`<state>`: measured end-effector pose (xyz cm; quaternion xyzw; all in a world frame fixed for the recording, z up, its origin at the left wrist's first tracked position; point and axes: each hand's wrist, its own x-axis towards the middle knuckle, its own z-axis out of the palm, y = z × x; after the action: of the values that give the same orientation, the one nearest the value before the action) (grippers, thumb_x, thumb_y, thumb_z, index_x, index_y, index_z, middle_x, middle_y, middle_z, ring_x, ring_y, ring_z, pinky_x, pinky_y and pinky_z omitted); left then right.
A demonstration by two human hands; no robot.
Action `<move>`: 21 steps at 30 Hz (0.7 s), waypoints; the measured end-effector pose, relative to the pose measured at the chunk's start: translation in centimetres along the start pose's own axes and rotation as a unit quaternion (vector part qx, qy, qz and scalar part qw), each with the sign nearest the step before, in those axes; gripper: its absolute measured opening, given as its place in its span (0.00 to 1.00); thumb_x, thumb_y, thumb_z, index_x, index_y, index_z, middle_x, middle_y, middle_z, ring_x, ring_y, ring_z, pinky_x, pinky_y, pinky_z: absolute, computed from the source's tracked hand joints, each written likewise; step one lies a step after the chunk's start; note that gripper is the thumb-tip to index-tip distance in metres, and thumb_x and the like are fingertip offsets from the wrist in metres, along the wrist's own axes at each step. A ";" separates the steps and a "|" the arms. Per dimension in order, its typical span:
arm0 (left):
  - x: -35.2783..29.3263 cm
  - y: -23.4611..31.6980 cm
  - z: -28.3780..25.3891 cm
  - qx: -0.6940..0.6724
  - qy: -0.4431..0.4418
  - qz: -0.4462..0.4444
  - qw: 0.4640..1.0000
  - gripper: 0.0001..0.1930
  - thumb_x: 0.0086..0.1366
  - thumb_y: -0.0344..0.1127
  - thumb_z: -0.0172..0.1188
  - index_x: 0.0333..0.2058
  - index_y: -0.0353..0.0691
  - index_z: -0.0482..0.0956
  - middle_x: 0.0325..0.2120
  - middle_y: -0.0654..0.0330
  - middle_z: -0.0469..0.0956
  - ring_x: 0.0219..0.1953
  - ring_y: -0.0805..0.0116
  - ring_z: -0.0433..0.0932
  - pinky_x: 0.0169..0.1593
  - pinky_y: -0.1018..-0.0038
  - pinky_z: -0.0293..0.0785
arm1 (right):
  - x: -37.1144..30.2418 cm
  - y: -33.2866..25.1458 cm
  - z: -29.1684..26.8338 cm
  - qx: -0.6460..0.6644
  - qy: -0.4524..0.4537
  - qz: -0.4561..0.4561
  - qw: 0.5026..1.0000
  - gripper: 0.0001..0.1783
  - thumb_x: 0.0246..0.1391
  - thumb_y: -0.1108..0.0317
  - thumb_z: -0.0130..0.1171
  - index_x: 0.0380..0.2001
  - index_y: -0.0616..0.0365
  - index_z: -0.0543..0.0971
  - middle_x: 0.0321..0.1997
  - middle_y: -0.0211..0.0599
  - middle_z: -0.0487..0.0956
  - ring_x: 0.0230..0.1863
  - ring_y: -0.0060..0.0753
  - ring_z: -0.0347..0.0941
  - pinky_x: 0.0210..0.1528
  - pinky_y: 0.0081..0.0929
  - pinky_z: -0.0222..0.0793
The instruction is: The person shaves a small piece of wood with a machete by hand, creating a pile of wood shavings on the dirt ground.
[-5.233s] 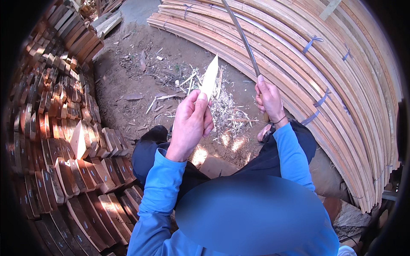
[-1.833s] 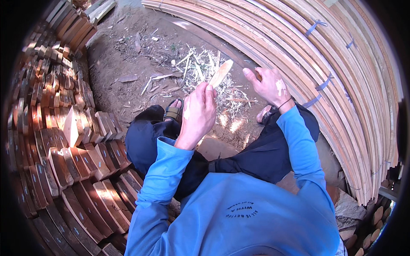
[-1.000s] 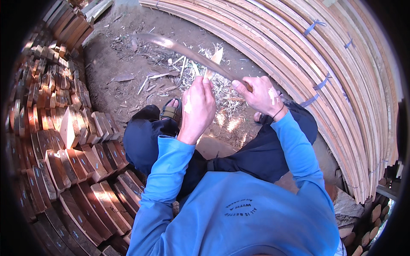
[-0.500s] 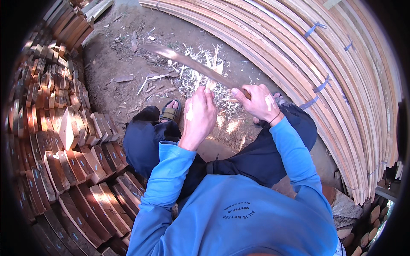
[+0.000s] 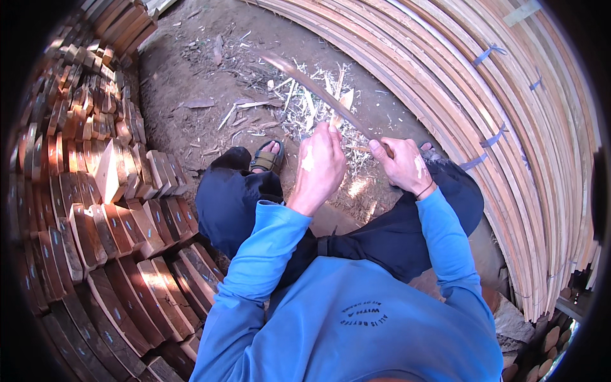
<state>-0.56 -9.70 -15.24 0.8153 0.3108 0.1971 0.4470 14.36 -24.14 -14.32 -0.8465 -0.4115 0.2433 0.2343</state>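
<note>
And here's the pale wood piece [image 5: 347,100], tapered end out over the shavings pile [image 5: 309,113], held by the left hand [image 5: 323,159], while the right hand [image 5: 402,162] grips a long knife [image 5: 318,90] angled across it, contact too small to call! That tapered end suggests shaping is well along, some paring seemingly left; timber blocks [image 5: 105,239] stand left of the pile, tied strips [image 5: 468,121] right.

Uneven daylight is dappling the stacked wood [image 5: 118,226], the blade [image 5: 318,92] is blurring, fisheye distortion is bending the long boards [image 5: 461,95]
</note>
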 end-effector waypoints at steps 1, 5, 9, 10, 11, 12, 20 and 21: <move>0.2 0.0 -0.1 0.000 0.005 -0.010 1.000 0.13 0.76 0.35 0.45 0.34 0.35 0.73 0.23 0.44 0.77 0.29 0.40 0.78 0.36 0.52 0.71 | 0.2 -0.2 -0.2 0.011 -0.001 0.003 1.000 0.33 0.65 0.40 0.54 0.28 0.64 0.83 0.18 0.53 0.75 0.23 0.55 0.75 0.31 0.47 0.66; 0.1 0.9 -0.3 -0.002 -0.010 -0.028 1.000 0.15 0.77 0.36 0.44 0.34 0.34 0.73 0.23 0.45 0.77 0.30 0.42 0.79 0.36 0.53 0.72 | 0.9 0.0 -0.3 -0.003 0.038 0.001 0.999 0.32 0.66 0.41 0.54 0.30 0.63 0.84 0.19 0.53 0.76 0.23 0.55 0.75 0.31 0.47 0.66; 0.4 0.2 -0.2 -0.010 0.013 -0.029 0.999 0.15 0.78 0.37 0.44 0.35 0.33 0.74 0.22 0.46 0.77 0.29 0.46 0.80 0.36 0.55 0.72 | -0.1 -0.3 -0.1 0.042 0.013 -0.008 0.999 0.32 0.67 0.41 0.53 0.29 0.63 0.83 0.17 0.52 0.74 0.21 0.55 0.73 0.30 0.47 0.66; 0.6 0.0 -0.1 -0.013 0.024 -0.032 0.999 0.16 0.78 0.37 0.43 0.35 0.32 0.74 0.22 0.47 0.77 0.28 0.48 0.80 0.36 0.55 0.72 | -0.4 -0.3 -0.2 0.019 0.006 -0.030 0.999 0.32 0.67 0.41 0.53 0.28 0.63 0.83 0.17 0.52 0.73 0.21 0.55 0.72 0.29 0.47 0.66; 0.6 -0.2 -0.1 -0.013 0.025 -0.028 0.999 0.16 0.78 0.37 0.43 0.36 0.32 0.74 0.22 0.47 0.77 0.28 0.48 0.80 0.36 0.55 0.72 | -0.8 -0.2 -0.3 -0.003 -0.001 -0.048 0.999 0.32 0.66 0.40 0.53 0.28 0.62 0.83 0.16 0.51 0.73 0.20 0.55 0.72 0.29 0.47 0.65; 0.5 -0.3 -0.2 -0.014 0.027 -0.024 0.999 0.16 0.78 0.37 0.43 0.36 0.32 0.74 0.23 0.47 0.76 0.27 0.49 0.79 0.36 0.56 0.71 | -0.8 -0.4 -0.3 0.014 0.023 -0.057 0.998 0.33 0.66 0.39 0.54 0.27 0.62 0.83 0.15 0.50 0.72 0.19 0.55 0.71 0.28 0.47 0.65; 1.3 0.3 -1.2 0.003 0.069 0.024 0.997 0.12 0.77 0.33 0.45 0.36 0.31 0.72 0.25 0.39 0.77 0.29 0.35 0.79 0.33 0.48 0.70 | 0.4 -1.8 -0.3 -0.029 0.060 -0.053 0.996 0.35 0.65 0.37 0.54 0.24 0.62 0.81 0.16 0.53 0.74 0.24 0.58 0.76 0.31 0.48 0.69; 1.3 0.4 -1.3 0.013 0.071 0.027 0.997 0.12 0.77 0.33 0.45 0.36 0.31 0.72 0.25 0.39 0.78 0.29 0.35 0.79 0.33 0.48 0.71 | 0.6 -1.8 -0.3 -0.058 0.063 -0.041 0.996 0.36 0.65 0.37 0.54 0.23 0.63 0.81 0.16 0.53 0.74 0.24 0.58 0.77 0.32 0.49 0.70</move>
<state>-0.25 -8.14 -14.13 0.8131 0.3225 0.2620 0.4077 13.83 -22.67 -13.13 -0.8547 -0.4438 0.1557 0.2199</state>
